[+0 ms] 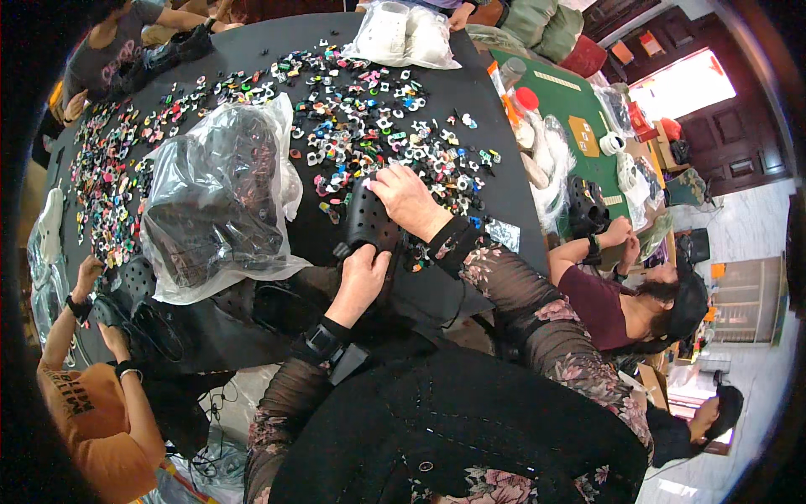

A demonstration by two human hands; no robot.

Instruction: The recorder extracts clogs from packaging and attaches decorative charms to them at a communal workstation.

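A black clog with a holed upper (pixel 367 220) is held over the near side of the black table, its toe pointing away from me. My left hand (pixel 359 284) is closed round its heel end, by the strap. Bent over the toe, my right hand (pixel 411 202) has its fingers on the upper, and a small pink piece, apparently a shoe charm, shows at the fingertips. Many colourful shoe charms (pixel 361 109) lie scattered just beyond. Left of the clog stands a clear plastic bag (pixel 218 202) with black clogs inside.
White shoes in a bag (pixel 403 35) lie at the far edge. More black clogs (pixel 151 323) are at the near left, beside a co-worker in orange (pixel 105 420). A green table (pixel 558 109) adjoins on the right, with a co-worker in maroon (pixel 600 307).
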